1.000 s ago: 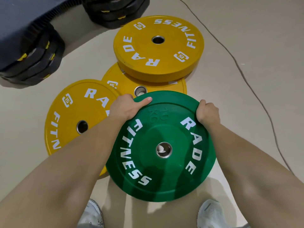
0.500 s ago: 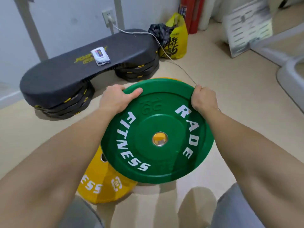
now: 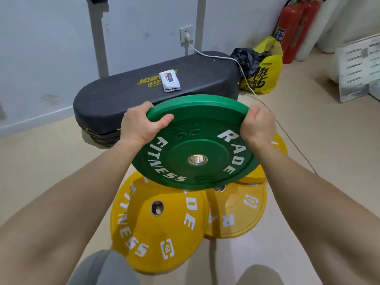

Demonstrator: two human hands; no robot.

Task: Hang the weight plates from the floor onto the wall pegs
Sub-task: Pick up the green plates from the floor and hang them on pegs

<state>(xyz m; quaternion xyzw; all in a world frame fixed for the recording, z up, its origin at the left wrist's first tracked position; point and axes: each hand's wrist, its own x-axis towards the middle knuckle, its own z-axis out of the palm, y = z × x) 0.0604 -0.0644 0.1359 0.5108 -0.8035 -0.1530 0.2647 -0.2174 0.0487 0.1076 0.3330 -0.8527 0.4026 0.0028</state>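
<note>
Fingers (image 3: 144,109) of both hands curl over the far rim of the green plate (image 3: 197,140), thumbs pressed flat on its printed face; the left hand (image 3: 139,124) grips at the upper left, the right hand (image 3: 258,125) at the upper right; the fingertips are hidden behind the rim, so how deep they hook I cannot tell. The plate hangs in the air, tilted, near edge lowest, above the yellow plates (image 3: 158,219) lying overlapped on the floor (image 3: 41,171), with the bench (image 3: 123,95) beyond; no pegs are in view. Both grips sit on one side of the plate, so its weight likely pulls away from the palms; a slip would probably drop it onto the yellow plates or the knees below. A cable (image 3: 287,132) trails along the floor at the right; a step that way could snag a foot mid-carry.
</note>
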